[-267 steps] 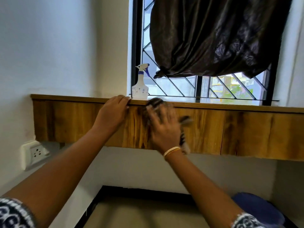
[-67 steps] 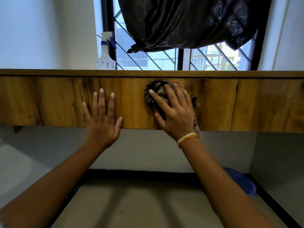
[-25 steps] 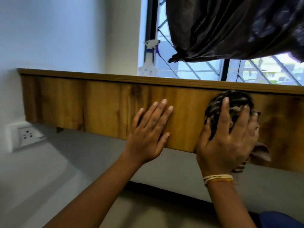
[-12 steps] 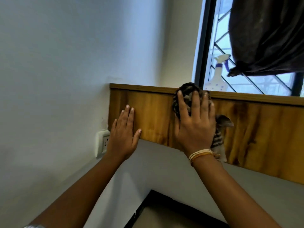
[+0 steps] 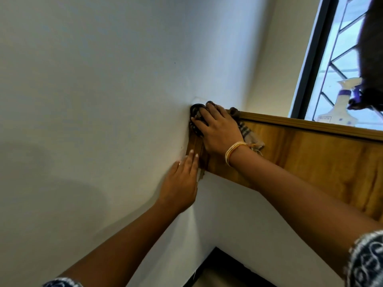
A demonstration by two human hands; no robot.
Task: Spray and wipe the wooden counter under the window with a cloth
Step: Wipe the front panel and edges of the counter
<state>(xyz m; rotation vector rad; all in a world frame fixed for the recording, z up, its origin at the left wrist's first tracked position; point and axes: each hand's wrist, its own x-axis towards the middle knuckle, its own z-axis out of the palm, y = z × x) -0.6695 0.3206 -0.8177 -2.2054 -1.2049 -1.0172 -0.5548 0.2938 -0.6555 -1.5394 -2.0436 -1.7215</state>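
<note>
Cataloguing from the landmark, the wooden counter:
Counter: long axis runs from the wall corner at its left end away rightward under the window; its front face shows, top surface hidden from this low angle.
Side wall: meets the counter's left end; no wood lies beyond it.
Spray bottle: upright on the counter top by the window, well right of both hands, untouched.
Right hand: flat on the counter's front face at the far-left top corner, fingers spread and straight, pressing the cloth to the wood, fingertips toward the wall.
Left hand: below the right hand, at the counter's lower-left corner, fingers straight and together, laid against the wall, tips just reaching the wood; holds nothing.
Cloth: bunched under the right palm, dark part touching the wall, striped tail trailing right.
Deciding relation: unwiped length, by judgement, lies only rightward of the fingers, along the counter's axis; right hand nearer.
</note>
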